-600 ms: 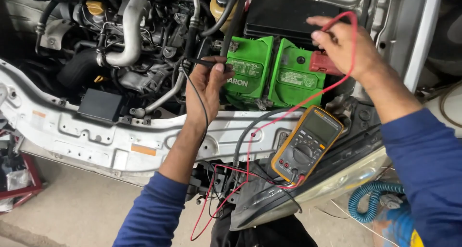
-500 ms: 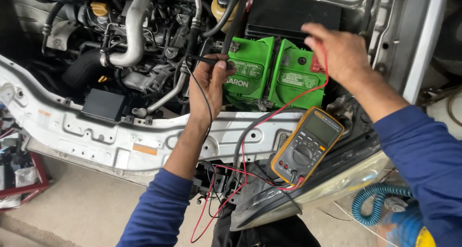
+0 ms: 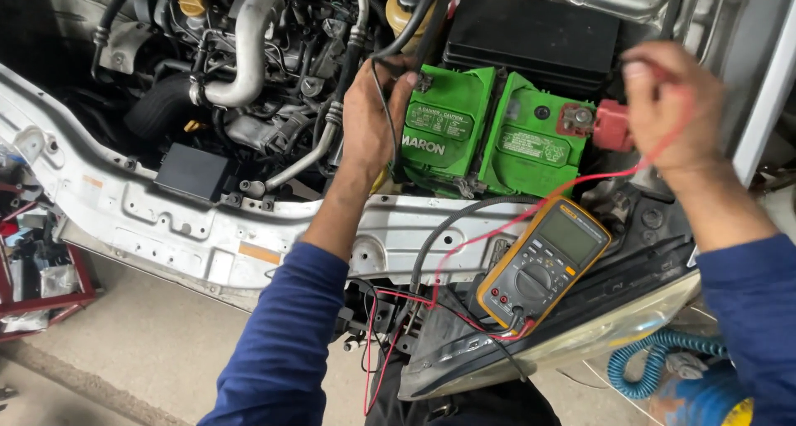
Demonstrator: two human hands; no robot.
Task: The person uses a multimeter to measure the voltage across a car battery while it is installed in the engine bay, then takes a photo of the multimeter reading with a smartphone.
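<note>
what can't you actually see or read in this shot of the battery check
- Black probe tip: head view, hidden behind the left hand at the green battery.
- Red probe tip: covered by the right hand beside the red terminal cover.
- Multimeter screen: too small and angled to make out any reading.
- Blue coiled hose: cut off by the bottom edge.

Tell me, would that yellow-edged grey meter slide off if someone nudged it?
Possibly. The yellow-edged grey handheld meter lies tilted on a sloping headlight housing, so a nudge might slide it. Its rubbery-looking yellow rim probably grips somewhat, and the plugged-in red lead might tug it.
</note>
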